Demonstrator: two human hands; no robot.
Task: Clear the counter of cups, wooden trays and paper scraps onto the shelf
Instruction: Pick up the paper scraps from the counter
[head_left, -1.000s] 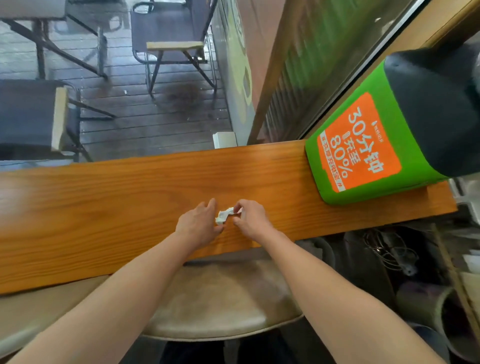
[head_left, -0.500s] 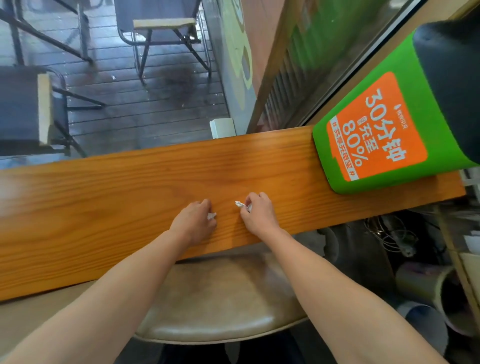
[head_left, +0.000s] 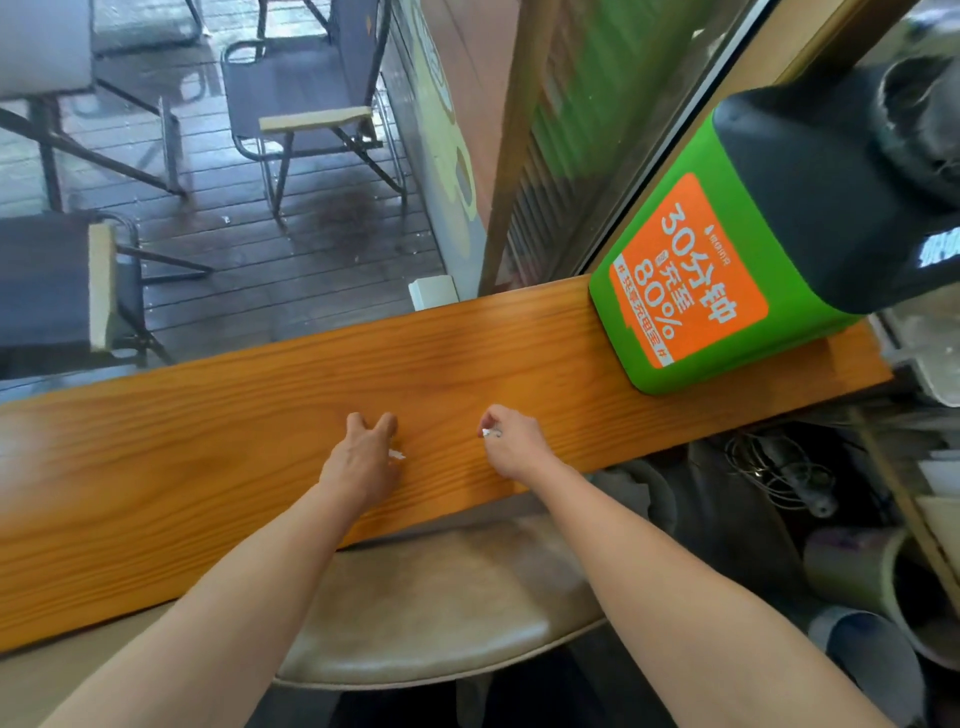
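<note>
Both my hands are over the long wooden counter (head_left: 208, 447). My left hand (head_left: 363, 460) lies low on the wood with two fingers stretched forward. A small white paper scrap (head_left: 398, 455) sticks out at its thumb side, held there by the thumb. About a hand's width to the right, my right hand (head_left: 514, 444) is curled, and its fingertips pinch a second small white paper scrap (head_left: 490, 432) just above the counter. Most of each scrap is hidden by the fingers. No cups or wooden trays are in view.
A green and black charging box (head_left: 727, 270) with an orange label stands on the counter's right end. A brown padded stool (head_left: 431, 613) sits under the near edge. Cables (head_left: 779, 473) and cups (head_left: 857, 571) lie low on the right. A window with outdoor chairs runs behind the counter.
My hands were together on one white scrap; they have drawn apart sideways, each now with a small piece. The view has shifted slightly.
</note>
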